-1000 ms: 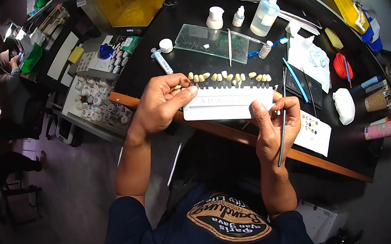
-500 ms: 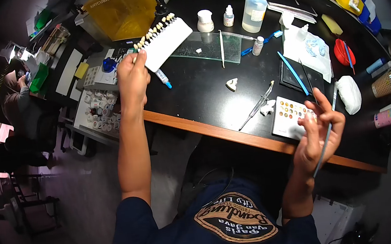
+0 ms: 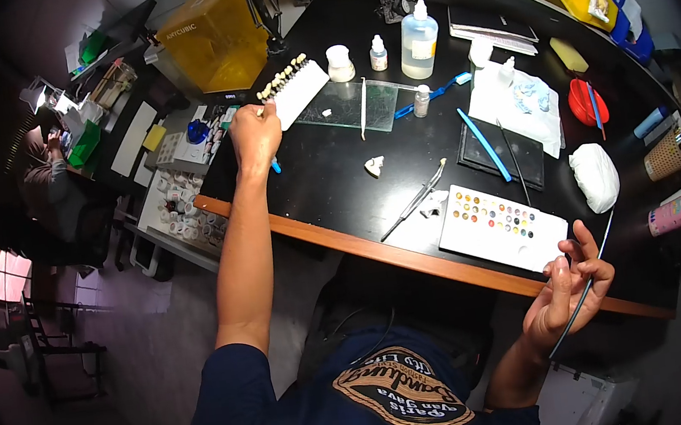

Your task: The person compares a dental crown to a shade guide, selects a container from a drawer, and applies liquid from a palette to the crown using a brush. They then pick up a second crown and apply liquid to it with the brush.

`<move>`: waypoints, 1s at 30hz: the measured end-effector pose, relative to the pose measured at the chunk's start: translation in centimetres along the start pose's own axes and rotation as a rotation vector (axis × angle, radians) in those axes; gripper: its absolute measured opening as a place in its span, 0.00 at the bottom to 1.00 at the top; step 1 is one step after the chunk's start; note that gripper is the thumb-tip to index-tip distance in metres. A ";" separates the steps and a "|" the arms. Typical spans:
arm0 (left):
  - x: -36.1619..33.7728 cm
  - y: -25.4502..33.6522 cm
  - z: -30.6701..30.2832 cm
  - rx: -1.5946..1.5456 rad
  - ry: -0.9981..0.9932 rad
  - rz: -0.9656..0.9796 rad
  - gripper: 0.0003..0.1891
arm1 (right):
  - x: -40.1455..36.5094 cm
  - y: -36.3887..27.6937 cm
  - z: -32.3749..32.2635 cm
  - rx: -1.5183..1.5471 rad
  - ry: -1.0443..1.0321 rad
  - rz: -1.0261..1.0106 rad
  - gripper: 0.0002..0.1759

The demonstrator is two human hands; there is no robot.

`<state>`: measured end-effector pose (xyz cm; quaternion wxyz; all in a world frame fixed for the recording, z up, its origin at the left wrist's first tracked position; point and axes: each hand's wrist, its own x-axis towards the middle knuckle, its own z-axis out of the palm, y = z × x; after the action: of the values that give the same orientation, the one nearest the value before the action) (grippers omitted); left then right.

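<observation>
My left hand (image 3: 257,135) grips one end of a white tooth shade guide (image 3: 302,96), with a row of tooth-shaped tabs along its far edge. The guide is close over the desk, beside a glass slab (image 3: 381,114). A blue cap (image 3: 276,167) peeks out below that hand. In my right hand (image 3: 570,293), a long thin brush (image 3: 604,241) rests between partly curled fingers, slanting up past the desk's front edge. Just left of these fingers lies a white palette (image 3: 471,239) with rows of coloured wells. Tweezers (image 3: 414,199) and a small tooth-shaped piece (image 3: 374,166) lie further left.
A white-handled instrument (image 3: 364,109) lies across the slab. Behind stand a jar (image 3: 340,64), a dropper bottle (image 3: 378,55) and a large clear bottle (image 3: 419,41). A red bowl (image 3: 587,103) and white bundle (image 3: 595,177) are right. Another person (image 3: 47,176) sits far left.
My left hand has lowered the shade guide towards the desk. My right hand has moved down and right with the brush, uncovering more of the palette. The view has shifted slightly.
</observation>
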<state>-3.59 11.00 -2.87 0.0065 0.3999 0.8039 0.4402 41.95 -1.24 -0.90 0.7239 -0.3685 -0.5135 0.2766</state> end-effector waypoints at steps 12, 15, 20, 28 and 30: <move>-1.9 4.0 -1.5 0.418 -0.222 -0.175 0.22 | -0.8 0.8 -7.1 -0.122 0.078 0.028 0.13; -2.2 4.6 -1.9 0.469 -0.215 -0.146 0.23 | -1.3 1.5 -8.1 -0.184 0.081 0.015 0.11; -3.1 3.6 -4.5 0.346 -0.077 0.063 0.25 | -1.0 2.3 -8.5 -0.276 0.115 0.009 0.12; -6.6 -12.3 -14.6 -0.039 0.424 -0.045 0.24 | 0.1 4.0 -9.9 -0.502 0.103 -0.035 0.10; -8.3 -22.6 -16.2 0.120 0.445 -0.185 0.21 | 0.4 4.6 -9.6 -0.520 0.106 -0.058 0.10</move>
<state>-18.20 -12.39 -11.90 -0.1541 0.2178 0.8433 0.4666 51.10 -0.73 -6.40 0.6383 -0.5412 -0.5392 0.0946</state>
